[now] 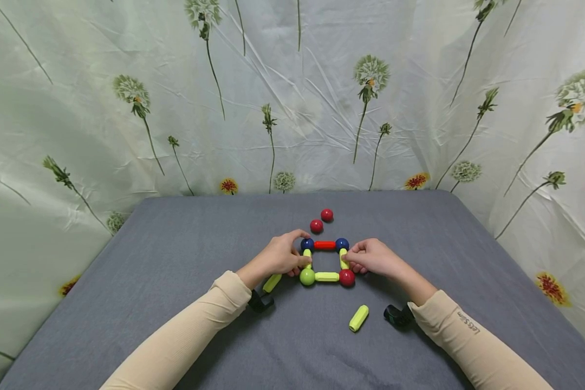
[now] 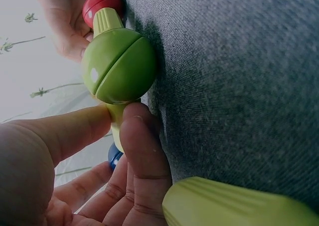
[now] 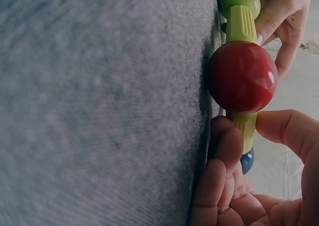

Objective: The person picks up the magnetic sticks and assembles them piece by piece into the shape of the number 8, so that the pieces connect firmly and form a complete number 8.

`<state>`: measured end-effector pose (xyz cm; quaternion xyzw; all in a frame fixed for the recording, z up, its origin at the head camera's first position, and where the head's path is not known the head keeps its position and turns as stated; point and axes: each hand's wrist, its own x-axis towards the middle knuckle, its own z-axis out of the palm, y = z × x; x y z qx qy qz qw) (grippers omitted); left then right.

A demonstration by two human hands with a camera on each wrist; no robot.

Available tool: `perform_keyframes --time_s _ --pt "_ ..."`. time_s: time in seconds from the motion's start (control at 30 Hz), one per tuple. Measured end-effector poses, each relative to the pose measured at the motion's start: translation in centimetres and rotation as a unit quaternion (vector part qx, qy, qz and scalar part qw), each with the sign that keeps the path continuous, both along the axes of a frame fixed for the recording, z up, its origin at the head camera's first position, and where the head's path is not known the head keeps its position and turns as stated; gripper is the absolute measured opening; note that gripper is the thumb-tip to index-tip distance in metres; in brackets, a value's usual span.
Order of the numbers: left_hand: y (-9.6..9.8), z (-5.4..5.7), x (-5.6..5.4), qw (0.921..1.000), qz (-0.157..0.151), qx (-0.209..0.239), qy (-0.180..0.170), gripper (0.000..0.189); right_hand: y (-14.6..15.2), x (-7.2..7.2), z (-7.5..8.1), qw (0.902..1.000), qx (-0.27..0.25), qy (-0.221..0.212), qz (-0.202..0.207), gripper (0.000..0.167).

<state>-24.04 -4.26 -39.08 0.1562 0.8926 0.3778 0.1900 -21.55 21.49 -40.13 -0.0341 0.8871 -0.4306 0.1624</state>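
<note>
A square frame of balls and rods lies on the grey cloth. Its far corners are two blue balls (image 1: 307,245), joined by a red rod (image 1: 325,245). A green ball (image 1: 307,277) and a red ball (image 1: 347,278) form the near corners, with a yellow rod (image 1: 327,277) between them. My left hand (image 1: 284,253) pinches the left yellow rod (image 2: 116,121) just behind the green ball, its index finger reaching to the left blue ball. The right yellow rod (image 3: 244,131) is pinched between thumb and fingers of my right hand (image 1: 372,257), beside the red ball.
Two loose red balls (image 1: 316,226) sit beyond the frame. One loose yellow rod (image 1: 358,318) lies in front of it to the right; another loose yellow rod (image 1: 272,283) is under my left wrist. A flowered curtain (image 1: 302,108) hangs behind the cloth-covered surface (image 1: 214,227).
</note>
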Motion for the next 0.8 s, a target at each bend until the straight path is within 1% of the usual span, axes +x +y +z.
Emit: perform_keyframes --time_s 0.17,0.27,0.4,0.57,0.63,0.8 --pt "0.02 0.00 -0.02 1.0000 -0.002 0.001 -0.001 0.056 -0.08 -0.01 0.03 0.9999 0.015 0.000 -0.006 0.023" --pt "0.01 -0.04 -0.04 1.0000 -0.004 0.001 0.000 0.055 -0.04 -0.05 -0.03 0.9999 0.013 -0.001 -0.009 0.025" --pt "0.04 -0.03 -0.04 1.0000 -0.005 0.000 0.001 0.055 0.13 -0.06 -0.04 0.9999 -0.008 -0.007 -0.013 0.038" --pt "0.07 0.03 -0.02 1.0000 -0.006 -0.001 0.002 0.057 0.39 -0.10 -0.07 0.9996 -0.028 -0.006 -0.002 0.060" --pt "0.07 0.04 0.01 1.0000 -0.006 -0.001 0.002 0.057 0.44 -0.15 -0.13 0.9996 -0.027 0.001 0.008 0.064" --pt "0.04 0.06 0.10 1.0000 -0.005 0.003 0.000 0.056 0.65 -0.21 -0.28 0.9991 -0.029 0.012 0.027 0.062"
